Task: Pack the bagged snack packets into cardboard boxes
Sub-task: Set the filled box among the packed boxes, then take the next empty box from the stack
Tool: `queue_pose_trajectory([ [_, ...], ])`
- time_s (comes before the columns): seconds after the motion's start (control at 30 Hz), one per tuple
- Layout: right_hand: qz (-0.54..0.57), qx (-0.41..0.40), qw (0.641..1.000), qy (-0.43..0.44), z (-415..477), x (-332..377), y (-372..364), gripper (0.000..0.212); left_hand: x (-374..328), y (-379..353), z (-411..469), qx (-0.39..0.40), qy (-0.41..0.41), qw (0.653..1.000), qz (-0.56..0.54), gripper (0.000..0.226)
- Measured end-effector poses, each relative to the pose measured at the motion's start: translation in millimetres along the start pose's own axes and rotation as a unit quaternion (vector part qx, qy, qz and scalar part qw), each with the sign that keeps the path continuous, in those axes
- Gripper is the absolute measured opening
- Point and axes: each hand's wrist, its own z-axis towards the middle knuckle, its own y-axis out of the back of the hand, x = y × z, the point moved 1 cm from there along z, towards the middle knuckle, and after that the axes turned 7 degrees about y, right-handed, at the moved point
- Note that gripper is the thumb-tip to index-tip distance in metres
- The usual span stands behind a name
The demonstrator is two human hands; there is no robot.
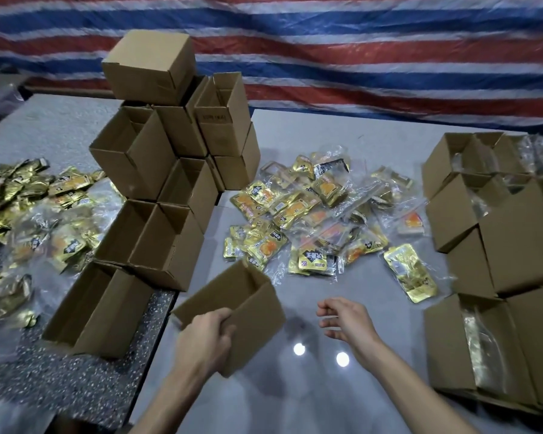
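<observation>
– The left hand (pixel 206 336) did what, exactly?

– It grasped a small cardboard box (pixel 232 303) by its near wall, fingers curled over the rim and into the open mouth; the forearm came up from the lower edge of the view, and the box sat tilted, its opening turned up and away from the person.

– Was the box down on the table (pixel 326 399)?

– That could not be told; it was over the grey top's left edge, just short of the pile of bagged packets (pixel 308 220).

– And the right hand (pixel 347 321)?

– Empty and relaxed; its fingers were loosely curled, palm turned towards the box, a clear gap between them; the wrist was bent a little, the arm reaching in from the lower right.

– Where did the other goods lie?

– One gold packet (pixel 409 277) lay apart at the pile's right edge; a stack of empty boxes (pixel 163 170) rose to the left; the filled boxes (pixel 499 245), clear bags showing in their mouths, stood at the right; a striped tarp (pixel 358 57) hung behind.
</observation>
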Motion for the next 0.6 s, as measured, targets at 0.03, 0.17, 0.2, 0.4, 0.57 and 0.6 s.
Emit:
queue_pose_trajectory([
  [0.03, -0.008, -0.001, 1.000, -0.002, 0, -1, 1, 0.017, -12, -7, 2, 0.005, -0.034, 0.999, 0.007, 0.014],
  [0.17, -0.072, 0.003, 0.997, -0.026, 3, -6, 12, 0.021, -57, -45, 10, -0.009, -0.159, 0.981, 0.107, 0.026],
  [0.2, -0.077, -0.004, 0.997, -0.028, 3, -7, 17, 0.024, -66, -54, 11, -0.007, -0.174, 0.978, 0.116, 0.026],
  [0.4, -0.031, -0.048, 0.998, -0.013, 1, -9, 49, 0.028, -101, -87, 14, 0.016, -0.286, 0.942, 0.173, 0.031],
  [0.57, -0.194, -0.090, 0.974, -0.076, 17, -33, 73, 0.026, -113, -115, 10, 0.105, -0.347, 0.911, 0.199, 0.039],
  [0.6, -0.223, -0.091, 0.967, -0.080, 19, -37, 76, 0.025, -114, -119, 11, 0.138, -0.340, 0.910, 0.193, 0.038],
])
